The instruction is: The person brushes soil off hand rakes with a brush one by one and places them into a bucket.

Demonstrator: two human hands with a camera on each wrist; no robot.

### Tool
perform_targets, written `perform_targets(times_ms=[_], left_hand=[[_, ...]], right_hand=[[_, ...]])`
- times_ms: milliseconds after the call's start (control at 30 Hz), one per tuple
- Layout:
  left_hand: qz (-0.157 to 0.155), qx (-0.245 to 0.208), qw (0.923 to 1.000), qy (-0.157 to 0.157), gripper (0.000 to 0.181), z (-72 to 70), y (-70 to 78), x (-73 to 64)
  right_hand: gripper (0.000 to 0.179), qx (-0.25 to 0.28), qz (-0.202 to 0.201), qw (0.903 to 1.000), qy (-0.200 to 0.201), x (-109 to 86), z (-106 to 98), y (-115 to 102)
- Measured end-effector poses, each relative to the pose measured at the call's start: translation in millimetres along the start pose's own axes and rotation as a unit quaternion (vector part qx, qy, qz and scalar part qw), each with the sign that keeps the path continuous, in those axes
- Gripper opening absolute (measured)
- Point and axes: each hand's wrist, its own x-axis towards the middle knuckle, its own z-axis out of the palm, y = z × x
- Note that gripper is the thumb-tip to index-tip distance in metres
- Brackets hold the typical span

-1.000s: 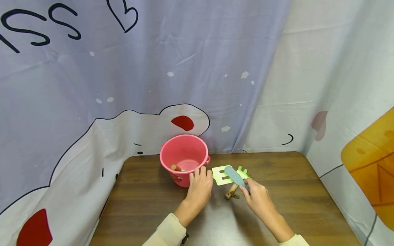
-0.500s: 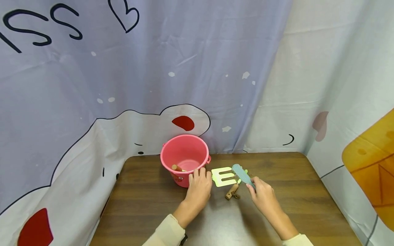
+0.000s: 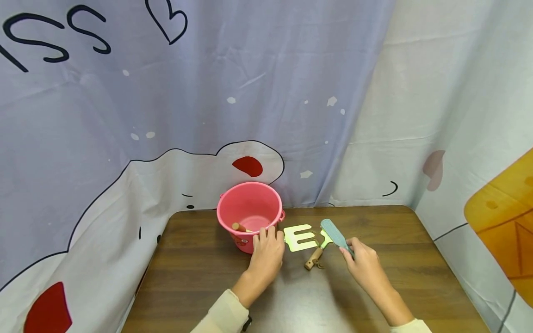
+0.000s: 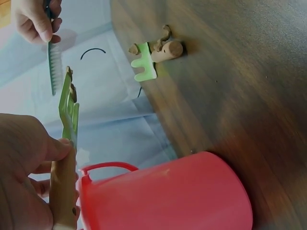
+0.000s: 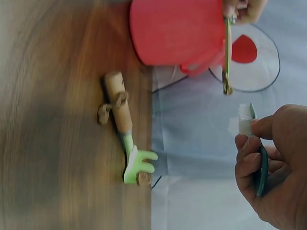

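My left hand (image 3: 265, 253) grips the wooden handle of a green toy garden fork (image 3: 290, 238). In the left wrist view, brown lumps cling to its tines. My right hand (image 3: 367, 264) holds a brush (image 3: 333, 232) with a blue-green back; its white bristles (image 5: 245, 120) show in the right wrist view. The brush is apart from the fork, to its right. A small green hand rake (image 5: 136, 167) with a wooden handle lies on the table below both hands, with brown lumps on its tines and handle.
A pink bucket (image 3: 250, 199) stands at the table's back, just behind my left hand. One wooden handle (image 3: 238, 227) shows inside it. The brown wooden table (image 3: 187, 273) ends against a printed curtain (image 3: 250, 92).
My right hand has drawn the brush rightward, off the fork it overlapped in the head view. The fork has shifted slightly left in my left hand. Bucket and rake stay put.
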Motion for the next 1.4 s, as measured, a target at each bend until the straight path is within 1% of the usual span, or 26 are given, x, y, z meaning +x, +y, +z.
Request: perform_targets(times_ms=[67,267,367,567,700,800,967,1067,1233,1300,1400], left_hand=[[0.002,-0.003,1.0000,-0.001,0.030,0.4,0.5,0.5],[0.005,-0.001,1.0000,-0.006,0.035,1.6,2.1,3.1],[0.004,0.002,1.0000,-0.007,0.037,1.5,3.0,4.7],[0.004,0.001,1.0000,0.008,0.040,1.6,6.0,7.4],[0.004,0.002,0.9999,0.013,0.038,1.8,8.3,8.0],[0.004,0.009,0.9998,0.016,0.034,2.8,9.2,7.4],[0.007,0.018,0.9994,0.030,0.030,4.3,8.4,6.3],[0.006,0.016,0.9995,0.027,0.032,3.6,7.5,6.3],[0.005,0.010,0.9999,0.009,0.033,2.3,6.8,6.5],[0.005,0.009,0.9999,0.010,0.032,2.5,6.8,6.6],[0.006,0.010,0.9998,0.018,0.030,2.6,6.9,6.5]], right_hand=[[0.018,0.007,0.002,0.9999,-0.007,-0.1,2,-5],[0.017,0.018,-0.013,0.9997,-0.004,0.0,9,-23],[0.017,0.026,-0.018,0.9995,-0.009,-0.8,14,-32],[0.016,0.052,-0.026,0.9980,-0.026,-3.5,26,-50],[0.017,0.055,-0.046,0.9971,-0.024,-4.5,32,-56],[0.018,0.046,-0.059,0.9971,-0.010,-4.9,35,-55],[0.020,0.026,-0.065,0.9975,0.009,-4.4,32,-46],[0.020,0.007,-0.065,0.9977,0.019,-3.7,29,-38],[0.018,0.000,-0.054,0.9985,0.008,-3.3,25,-30],[0.018,-0.002,-0.055,0.9985,0.008,-3.0,24,-27],[0.020,-0.010,-0.060,0.9980,0.018,-3.0,23,-23]])
